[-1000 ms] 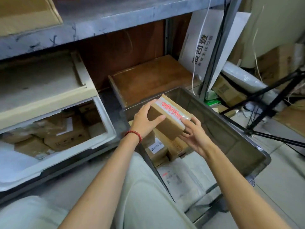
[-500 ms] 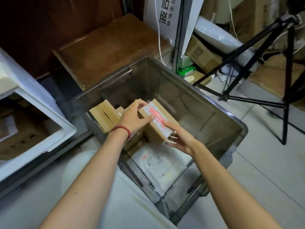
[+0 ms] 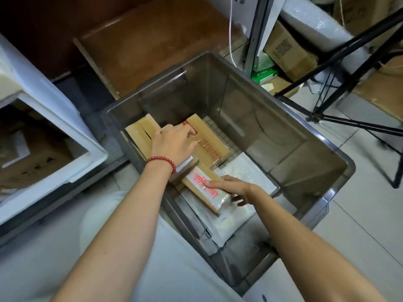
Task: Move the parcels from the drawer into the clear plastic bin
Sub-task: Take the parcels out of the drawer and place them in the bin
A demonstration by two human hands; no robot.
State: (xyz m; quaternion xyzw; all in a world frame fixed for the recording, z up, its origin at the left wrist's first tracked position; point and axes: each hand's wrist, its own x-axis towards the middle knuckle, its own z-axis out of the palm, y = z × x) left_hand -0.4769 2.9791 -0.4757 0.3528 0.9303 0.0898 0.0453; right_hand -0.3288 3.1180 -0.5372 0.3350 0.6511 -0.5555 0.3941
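Note:
The clear plastic bin [image 3: 283, 110] stands on the floor in front of me. Inside it, brown cardboard parcels lie at the left and white mailer bags [image 3: 246, 173] cover the bottom. My right hand [image 3: 233, 189] holds a small brown parcel with red-printed tape [image 3: 200, 184] by its near end, low over the white bags. My left hand [image 3: 174, 142], with a red bead bracelet, has its bent fingers on the edge of a larger brown parcel [image 3: 211, 144] further back in the bin. The open white drawer [image 3: 72, 136] at the left holds more cardboard parcels [image 3: 32, 158].
A wooden board [image 3: 152, 40] lies behind the bin. A black tripod [image 3: 340, 62] stands at the right, one leg close to the bin's far corner. Cardboard boxes [image 3: 290, 53] and a green packet [image 3: 263, 73] crowd the back right. Pale floor tiles [image 3: 359, 214] lie to the right.
The taped parcel has gone down from rim height into the bin. My left hand let go of it and moved back to the larger parcel; my right hand still holds it.

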